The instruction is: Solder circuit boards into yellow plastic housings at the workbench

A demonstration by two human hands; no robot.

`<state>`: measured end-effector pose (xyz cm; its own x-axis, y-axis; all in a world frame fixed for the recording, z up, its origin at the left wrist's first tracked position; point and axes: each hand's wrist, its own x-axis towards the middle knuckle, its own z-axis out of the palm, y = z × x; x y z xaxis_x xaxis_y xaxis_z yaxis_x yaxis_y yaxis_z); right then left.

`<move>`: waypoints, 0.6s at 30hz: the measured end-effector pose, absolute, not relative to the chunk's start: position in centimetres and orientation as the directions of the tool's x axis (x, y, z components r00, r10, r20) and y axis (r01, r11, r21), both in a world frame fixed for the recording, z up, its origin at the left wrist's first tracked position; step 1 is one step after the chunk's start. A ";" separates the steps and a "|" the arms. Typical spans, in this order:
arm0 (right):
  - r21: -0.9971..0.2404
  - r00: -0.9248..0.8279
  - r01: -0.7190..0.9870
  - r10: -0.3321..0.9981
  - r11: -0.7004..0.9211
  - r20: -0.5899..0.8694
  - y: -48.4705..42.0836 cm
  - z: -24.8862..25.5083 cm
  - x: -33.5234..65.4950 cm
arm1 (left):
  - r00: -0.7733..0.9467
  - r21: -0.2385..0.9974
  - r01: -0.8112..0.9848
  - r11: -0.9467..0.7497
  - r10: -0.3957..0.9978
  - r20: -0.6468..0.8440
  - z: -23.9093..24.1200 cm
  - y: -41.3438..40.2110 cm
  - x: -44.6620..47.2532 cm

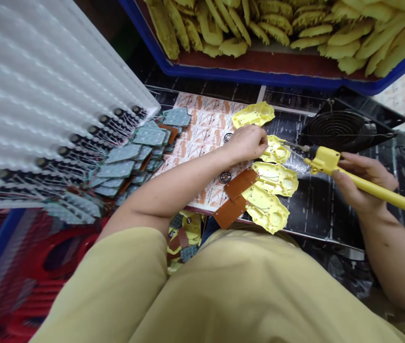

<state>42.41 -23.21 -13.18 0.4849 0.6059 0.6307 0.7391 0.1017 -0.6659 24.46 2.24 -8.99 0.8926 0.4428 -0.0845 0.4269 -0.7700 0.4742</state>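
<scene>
My right hand [367,178] is wrapped around a yellow soldering iron [326,161], whose thin metal tip points left at a yellow plastic shell [276,150]. Over that shell's left side my left hand [248,142] is closed in a pinch; whatever its fingertips hold is hidden. Another shell [253,114] lies just beyond the left hand. Nearer my body are two more shells, an upper one [277,178] and a lower one [267,208]. Brown circuit boards, one higher [241,184] and one lower [230,213], lie against their left sides.
Wired green circuit boards [118,166] are heaped at the left beside a white ribbed panel [45,85]. A blue-rimmed bin [195,71] of yellow shells stands at the back. A black fan [345,126] sits at the right rear. Red plastic parts [57,257] lie lower left.
</scene>
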 end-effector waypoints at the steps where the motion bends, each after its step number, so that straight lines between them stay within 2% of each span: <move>1: -0.685 0.507 0.724 0.606 0.087 0.613 -23.1 -13.5 42.6 | 0.891 0.459 0.434 -0.775 0.445 -0.091 -8.9 2.2 24.5; 5: -0.697 0.525 0.716 0.620 0.050 0.583 -22.6 -14.1 43.0 | 0.889 0.461 0.434 -0.774 0.450 -0.081 -8.9 2.3 24.6; 10: -0.707 0.487 0.702 0.668 0.085 0.563 -22.1 -14.2 43.1 | 0.884 0.489 0.439 -0.754 0.460 -0.084 -9.0 2.6 24.7; 15: -0.657 0.319 0.719 0.733 0.226 0.601 -21.8 -13.2 43.7 | 0.879 0.475 0.455 -0.753 0.465 -0.106 -8.8 2.4 24.8; 18: -0.651 0.270 0.732 0.792 0.201 0.548 -21.5 -12.0 44.2 | 0.871 0.453 0.477 -0.753 0.475 -0.129 -8.6 2.3 24.9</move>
<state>44.24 -21.54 -12.04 0.2698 0.7920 0.5478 0.7317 0.2012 -0.6513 24.87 2.30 -8.62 0.8707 0.4747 -0.1285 0.4773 -0.7528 0.4534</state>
